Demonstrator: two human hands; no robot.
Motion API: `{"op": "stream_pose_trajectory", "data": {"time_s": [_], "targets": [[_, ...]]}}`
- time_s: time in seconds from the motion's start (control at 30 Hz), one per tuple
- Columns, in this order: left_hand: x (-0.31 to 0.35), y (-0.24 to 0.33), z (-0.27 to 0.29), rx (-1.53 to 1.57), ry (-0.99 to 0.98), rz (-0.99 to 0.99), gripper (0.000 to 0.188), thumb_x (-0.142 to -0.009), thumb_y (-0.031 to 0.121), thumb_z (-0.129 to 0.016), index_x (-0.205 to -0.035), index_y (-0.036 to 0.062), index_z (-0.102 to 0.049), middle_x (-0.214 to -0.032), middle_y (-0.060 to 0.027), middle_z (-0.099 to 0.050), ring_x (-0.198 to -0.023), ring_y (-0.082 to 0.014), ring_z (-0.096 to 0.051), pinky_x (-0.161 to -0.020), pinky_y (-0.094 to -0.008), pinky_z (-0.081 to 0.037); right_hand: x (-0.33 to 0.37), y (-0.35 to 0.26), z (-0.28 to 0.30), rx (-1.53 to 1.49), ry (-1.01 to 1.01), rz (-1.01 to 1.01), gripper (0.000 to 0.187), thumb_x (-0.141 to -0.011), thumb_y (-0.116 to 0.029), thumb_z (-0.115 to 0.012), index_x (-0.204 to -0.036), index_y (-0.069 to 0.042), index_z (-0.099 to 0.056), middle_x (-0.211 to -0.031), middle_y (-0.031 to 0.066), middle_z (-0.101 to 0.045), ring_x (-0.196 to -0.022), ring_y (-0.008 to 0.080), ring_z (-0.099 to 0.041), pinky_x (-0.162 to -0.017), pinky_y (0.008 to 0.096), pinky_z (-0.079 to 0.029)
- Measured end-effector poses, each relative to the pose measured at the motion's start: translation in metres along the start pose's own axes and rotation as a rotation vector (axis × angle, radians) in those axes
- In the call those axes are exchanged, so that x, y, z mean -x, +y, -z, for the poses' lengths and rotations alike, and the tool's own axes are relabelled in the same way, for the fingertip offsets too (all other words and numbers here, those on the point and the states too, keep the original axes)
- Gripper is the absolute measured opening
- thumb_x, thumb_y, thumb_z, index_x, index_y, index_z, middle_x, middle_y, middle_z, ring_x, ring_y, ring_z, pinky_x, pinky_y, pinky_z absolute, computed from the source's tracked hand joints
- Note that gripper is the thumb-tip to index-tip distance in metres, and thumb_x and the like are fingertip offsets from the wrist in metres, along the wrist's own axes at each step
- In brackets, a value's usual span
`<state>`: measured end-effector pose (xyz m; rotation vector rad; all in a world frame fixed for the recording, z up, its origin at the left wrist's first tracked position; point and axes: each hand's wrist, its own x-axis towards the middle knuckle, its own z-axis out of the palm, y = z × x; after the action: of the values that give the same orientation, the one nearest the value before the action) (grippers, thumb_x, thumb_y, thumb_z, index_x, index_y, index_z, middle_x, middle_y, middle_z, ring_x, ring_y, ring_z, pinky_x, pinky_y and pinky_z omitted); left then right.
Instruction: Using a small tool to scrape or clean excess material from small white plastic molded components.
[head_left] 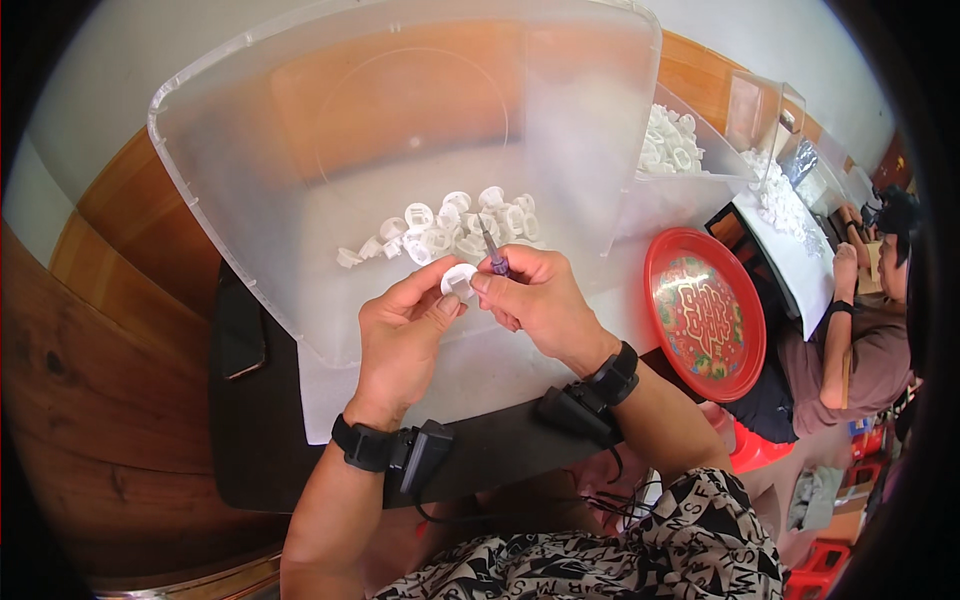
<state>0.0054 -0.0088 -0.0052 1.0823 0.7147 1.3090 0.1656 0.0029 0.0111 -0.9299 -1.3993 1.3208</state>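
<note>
Translucent plastic walls make up the biggest thing here, a tub [420,90] that seems to lie on its side with its mouth toward the person. Below it spreads the black table [270,460], partly covered by a white sheet [335,410]. Off to the right is a round red tray [655,310] with a patterned middle. Inside the tub lies a loose heap of small white parts [437,240], just beyond the fingertips.

Both hands are nearly closed and meet in front of that heap. The right hand [545,300] grips a slim tool [501,266] with a purple handle, its point aimed up and away. The left hand [400,325] pinches one white disc [458,279] between thumb and finger, while the right thumb sits at the disc's edge, seemingly touching.

To handle this well, I would hold the disc by its rim so its face and the slot-like recess stay visible, steady it with light pressure, and bring the tool's point round only with the left fingertips clear of its path.
</note>
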Motion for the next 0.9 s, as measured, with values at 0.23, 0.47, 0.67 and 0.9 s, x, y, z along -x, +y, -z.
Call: {"op": "stream_pose_trajectory", "data": {"time_s": [0.23, 0.47, 0.67, 0.9], "targets": [[0.003, 0.000, 0.001, -0.055, 0.010, -0.175, 0.028, -0.087, 0.004, -0.054, -0.115, -0.0016, -0.055, -0.101, -0.0068, -0.061, -0.087, -0.0134, -0.054, -0.077, -0.0284, -0.045, 0.003, 0.002, -0.005, -0.142, -0.057, -0.030, 0.010, -0.083, -0.009, -0.059, -0.077, -0.001, -0.057, -0.061, 0.0012, -0.054, -0.046, 0.0049, -0.043, -0.039, 0.0205, -0.030], [0.002, 0.003, 0.001, -0.067, 0.029, -0.090, 0.027, -0.088, 0.006, -0.055, -0.114, -0.0015, -0.056, -0.096, -0.0060, -0.061, -0.080, -0.0115, -0.053, -0.075, -0.0279, -0.045, 0.000, 0.003, -0.002, -0.106, -0.040, -0.030, 0.010, -0.082, -0.009, -0.059, -0.076, -0.001, -0.056, -0.062, 0.0019, -0.055, -0.046, 0.0049, -0.043, -0.039, 0.0210, -0.032], [0.000, -0.001, 0.006, -0.120, 0.001, -0.195, 0.029, -0.085, 0.002, -0.056, -0.115, 0.0001, -0.056, -0.099, -0.0083, -0.062, -0.083, -0.0144, -0.057, -0.073, -0.0284, -0.047, 0.002, 0.002, -0.006, 0.031, -0.046, 0.000, 0.013, -0.084, -0.011, -0.058, -0.086, 0.002, -0.059, -0.063, -0.0011, -0.053, -0.052, 0.0034, -0.042, -0.044, 0.0206, -0.033], [-0.004, 0.007, 0.016, 0.071, 0.063, -0.183, 0.029, -0.086, 0.001, -0.054, -0.114, 0.0014, -0.056, -0.102, -0.0098, -0.062, -0.086, -0.0182, -0.059, -0.074, -0.0296, -0.048, 0.006, 0.006, -0.002, 0.384, -0.029, 0.370, 0.032, -0.086, -0.007, -0.053, -0.116, 0.001, -0.053, -0.062, 0.0014, -0.048, -0.054, 0.0059, -0.039, -0.049, 0.0215, -0.035]]}}
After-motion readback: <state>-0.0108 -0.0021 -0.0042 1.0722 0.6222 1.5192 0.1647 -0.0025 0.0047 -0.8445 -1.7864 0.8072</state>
